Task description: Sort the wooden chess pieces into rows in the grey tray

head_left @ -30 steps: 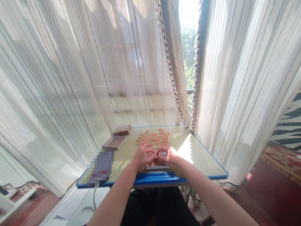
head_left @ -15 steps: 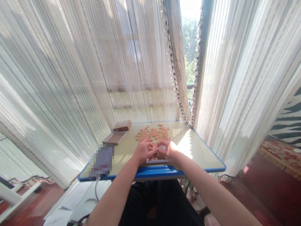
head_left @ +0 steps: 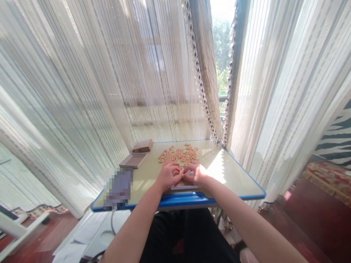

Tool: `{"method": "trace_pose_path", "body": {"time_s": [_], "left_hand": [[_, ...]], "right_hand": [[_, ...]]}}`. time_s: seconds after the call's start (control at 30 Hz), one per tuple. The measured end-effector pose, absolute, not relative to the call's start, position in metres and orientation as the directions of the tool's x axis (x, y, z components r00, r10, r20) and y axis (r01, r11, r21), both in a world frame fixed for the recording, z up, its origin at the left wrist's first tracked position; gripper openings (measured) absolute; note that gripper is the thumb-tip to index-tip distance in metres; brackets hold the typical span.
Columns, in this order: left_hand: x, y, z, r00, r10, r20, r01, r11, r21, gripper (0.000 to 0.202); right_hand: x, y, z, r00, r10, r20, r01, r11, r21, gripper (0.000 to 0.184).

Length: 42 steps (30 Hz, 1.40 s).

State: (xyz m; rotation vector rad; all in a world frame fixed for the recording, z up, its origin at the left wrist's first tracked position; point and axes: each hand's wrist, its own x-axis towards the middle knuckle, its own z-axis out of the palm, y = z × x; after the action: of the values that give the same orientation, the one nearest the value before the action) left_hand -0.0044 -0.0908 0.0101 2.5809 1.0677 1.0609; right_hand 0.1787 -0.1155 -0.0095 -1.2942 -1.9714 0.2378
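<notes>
My left hand [head_left: 167,175] and my right hand [head_left: 196,172] meet over a shallow open box [head_left: 187,187] at the table's near edge. Small round wooden game pieces [head_left: 181,169] with red marks show between them, inside the box. Fingers of both hands are curled around these pieces, thumbs close together; exactly which pieces each hand grips is partly hidden. Just beyond the fingers lies a loose spread of similar round pieces [head_left: 178,153], flat on the table.
The pale table [head_left: 236,182] has a blue rim. An empty box lid or tray [head_left: 134,160] lies at the left, with a brown box [head_left: 143,145] behind it. A blurred-out dark device [head_left: 118,188] with a cable rests at the left front. Curtains [head_left: 170,91] hang behind.
Both hands stay over the box, with only slight finger movement; a little more of a piece shows between them. The view has shifted slightly.
</notes>
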Motion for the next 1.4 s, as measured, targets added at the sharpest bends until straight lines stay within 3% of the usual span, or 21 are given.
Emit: {"method": "trace_pose_path", "body": {"time_s": [0.57,0.73,0.97,1.4], "left_hand": [[-0.0046,-0.0946,0.0133,0.513,0.634,0.579,0.606,-0.745,0.279,0.016],[-0.0051,-0.0942,0.0153,0.502,0.637,0.585,0.594,-0.745,0.303,0.008],[-0.0085,-0.0906,0.0193,0.42,0.697,0.582,0.589,-0.697,0.409,0.013],[-0.0097,-0.0876,0.0118,0.415,0.675,0.611,0.628,-0.698,0.345,0.008]], "right_hand": [[0.1738,-0.1179,-0.005,-0.156,0.884,0.442,0.71,0.411,-0.572,0.01],[0.1731,-0.1174,-0.0047,-0.135,0.9,0.414,0.712,0.379,-0.591,0.01],[0.1741,-0.1232,-0.0005,-0.083,0.916,0.392,0.725,0.326,-0.607,0.01],[0.1749,-0.1194,-0.004,-0.126,0.898,0.422,0.737,0.37,-0.565,0.007]]}}
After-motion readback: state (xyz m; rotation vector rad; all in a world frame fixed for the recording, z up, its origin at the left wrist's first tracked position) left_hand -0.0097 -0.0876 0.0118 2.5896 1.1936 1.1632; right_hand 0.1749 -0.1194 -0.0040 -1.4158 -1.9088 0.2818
